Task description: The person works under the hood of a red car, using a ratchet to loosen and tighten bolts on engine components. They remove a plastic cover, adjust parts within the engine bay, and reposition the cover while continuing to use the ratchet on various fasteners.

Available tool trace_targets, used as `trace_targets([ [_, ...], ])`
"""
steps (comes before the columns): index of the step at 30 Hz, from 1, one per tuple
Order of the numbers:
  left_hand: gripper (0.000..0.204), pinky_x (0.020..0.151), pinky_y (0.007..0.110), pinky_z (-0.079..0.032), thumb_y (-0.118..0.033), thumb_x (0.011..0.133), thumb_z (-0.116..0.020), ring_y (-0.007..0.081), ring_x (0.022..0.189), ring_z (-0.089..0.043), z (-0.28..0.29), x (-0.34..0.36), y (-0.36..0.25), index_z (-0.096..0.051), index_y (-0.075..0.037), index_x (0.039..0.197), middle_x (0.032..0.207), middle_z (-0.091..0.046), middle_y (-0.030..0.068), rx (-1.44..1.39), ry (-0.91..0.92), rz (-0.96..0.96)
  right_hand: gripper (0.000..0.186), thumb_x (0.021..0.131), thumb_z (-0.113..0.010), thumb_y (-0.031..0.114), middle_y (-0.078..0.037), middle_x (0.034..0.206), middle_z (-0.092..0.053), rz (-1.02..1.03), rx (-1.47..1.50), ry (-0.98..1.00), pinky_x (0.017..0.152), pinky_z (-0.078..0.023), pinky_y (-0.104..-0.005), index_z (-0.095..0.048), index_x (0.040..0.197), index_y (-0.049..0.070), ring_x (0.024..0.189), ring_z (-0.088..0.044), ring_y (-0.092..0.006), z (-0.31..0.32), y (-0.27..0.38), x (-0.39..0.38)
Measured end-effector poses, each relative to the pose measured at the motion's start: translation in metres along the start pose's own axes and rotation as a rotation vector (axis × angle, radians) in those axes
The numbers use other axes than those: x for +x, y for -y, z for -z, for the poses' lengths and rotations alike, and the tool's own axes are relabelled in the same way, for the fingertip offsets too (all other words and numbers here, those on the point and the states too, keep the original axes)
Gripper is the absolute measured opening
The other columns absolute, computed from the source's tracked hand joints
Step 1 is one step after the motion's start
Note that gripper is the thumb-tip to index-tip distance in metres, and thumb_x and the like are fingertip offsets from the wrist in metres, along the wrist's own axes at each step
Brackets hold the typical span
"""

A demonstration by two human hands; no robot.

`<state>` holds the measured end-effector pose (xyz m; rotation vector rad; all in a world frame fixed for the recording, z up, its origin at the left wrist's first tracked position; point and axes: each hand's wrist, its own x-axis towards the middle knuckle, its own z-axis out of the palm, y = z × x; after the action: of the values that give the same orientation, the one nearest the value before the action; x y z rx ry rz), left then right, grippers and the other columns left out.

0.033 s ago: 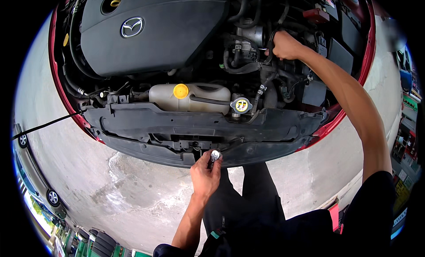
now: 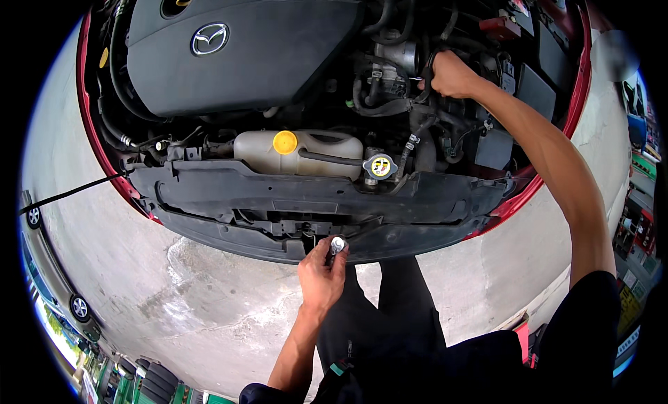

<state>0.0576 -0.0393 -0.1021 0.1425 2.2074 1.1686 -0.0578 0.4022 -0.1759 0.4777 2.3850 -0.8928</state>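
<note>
My left hand (image 2: 321, 279) pinches a small silvery cylinder (image 2: 337, 244) with a round bright end, above the front edge of the black radiator cover (image 2: 278, 195). Its exact kind is too small to tell. My right hand (image 2: 454, 77) reaches into the engine bay, its fingers curled in beside the metal throttle body (image 2: 398, 54) and black hoses (image 2: 384, 109). A thin, shiny shaft end (image 2: 416, 78) shows just left of these fingers. What they grip is mostly hidden by the hand and a hose.
The engine cover (image 2: 243, 56) fills the upper left. A coolant tank (image 2: 261, 153) with a yellow cap and a radiator cap (image 2: 380, 166) sit behind the radiator cover. A black prop rod (image 2: 76, 194) slants at left. Stacked tyres (image 2: 158, 384) and a parked car (image 2: 56, 272) lie farther off.
</note>
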Motion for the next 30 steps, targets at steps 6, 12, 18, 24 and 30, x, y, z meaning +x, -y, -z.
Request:
trace_targets([
  [6,0.019,0.062,0.029,-0.052,-0.004,0.088,-0.070,0.0188,0.065,-0.066,0.016,0.017,-0.003,-0.069,0.001,0.106,0.079,-0.069,0.0139,-0.042,-0.054,0.006,0.034,0.098,-0.067,0.029,-0.001,0.065,-0.055,-0.240,0.327,0.316,0.053,-0.038,-0.0269,-0.072,0.095,-0.004,0.056,-0.044,-0.0092,0.018,0.005,0.006],
  [12,0.018,0.057,0.018,-0.035,-0.018,0.098,-0.069,0.0013,0.065,-0.042,0.077,0.105,-0.011,-0.066,-0.001,0.095,0.073,-0.054,-0.0062,-0.249,-0.708,-0.132,0.028,0.092,-0.070,0.024,-0.005,0.075,-0.064,-0.177,0.213,0.410,0.055,-0.042,-0.0291,-0.073,0.093,-0.004,0.056,-0.051,-0.0120,0.025,-0.001,0.023],
  [18,0.020,0.054,0.019,-0.031,-0.025,0.097,-0.071,0.0015,0.063,-0.041,0.121,0.139,0.005,-0.067,-0.005,0.095,0.072,-0.052,-0.0069,-0.355,-0.824,-0.149,0.030,0.089,-0.073,0.021,-0.011,0.075,-0.069,-0.116,-0.075,0.107,0.052,-0.048,-0.0342,-0.072,0.091,-0.009,0.052,-0.061,-0.0178,0.008,0.015,0.000],
  [24,0.019,0.055,0.018,-0.029,-0.021,0.098,-0.070,0.0015,0.062,-0.039,0.109,0.122,0.016,-0.068,-0.002,0.095,0.074,-0.052,-0.0066,-0.285,-0.746,-0.074,0.035,0.098,-0.067,0.027,-0.011,0.096,-0.072,-0.280,0.327,0.353,0.051,-0.043,-0.0242,-0.068,0.107,-0.007,0.054,-0.045,-0.0086,0.018,0.004,0.012],
  [30,0.015,0.057,0.017,-0.031,-0.017,0.097,-0.069,0.0007,0.066,-0.042,0.096,0.101,0.021,-0.069,-0.002,0.099,0.077,-0.054,-0.0070,-0.291,-0.638,-0.011,0.040,0.100,-0.063,0.028,0.001,0.062,-0.050,-0.332,0.293,0.593,0.045,-0.037,-0.0232,-0.068,0.105,-0.011,0.050,-0.040,-0.0066,0.032,0.001,0.030],
])
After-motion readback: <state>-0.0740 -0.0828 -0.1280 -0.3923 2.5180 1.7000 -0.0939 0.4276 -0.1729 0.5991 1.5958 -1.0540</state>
